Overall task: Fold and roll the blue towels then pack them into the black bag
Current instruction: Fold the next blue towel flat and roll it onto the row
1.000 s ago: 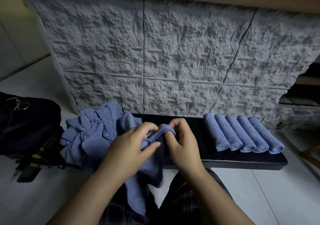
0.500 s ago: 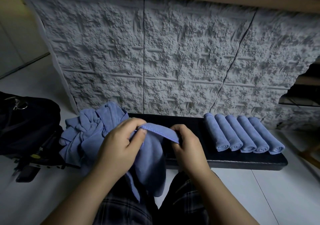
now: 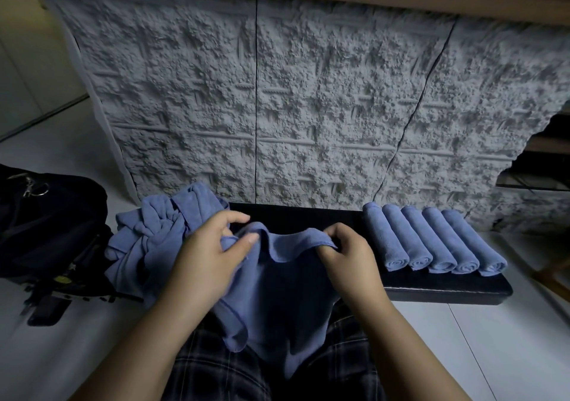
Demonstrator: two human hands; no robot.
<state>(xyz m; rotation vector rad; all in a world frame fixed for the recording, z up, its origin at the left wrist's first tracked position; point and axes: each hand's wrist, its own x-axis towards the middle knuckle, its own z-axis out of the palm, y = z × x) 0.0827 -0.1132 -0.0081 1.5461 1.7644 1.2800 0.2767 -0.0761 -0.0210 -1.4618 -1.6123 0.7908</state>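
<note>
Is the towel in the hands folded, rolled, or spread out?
Spread out: the left hand and right hand pinch the towel's top edge; it hangs loose.

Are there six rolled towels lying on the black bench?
No, only five rolled towels lie side by side on the right part of the black bench.

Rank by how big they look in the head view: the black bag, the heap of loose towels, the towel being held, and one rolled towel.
1. Held towel, though nearness to the camera inflates it.
2. and 3. Bag and heap look alike; the bag is cut off at the frame edge, so I cannot rank them.
4. Rolled towel, clearly smallest.
</note>
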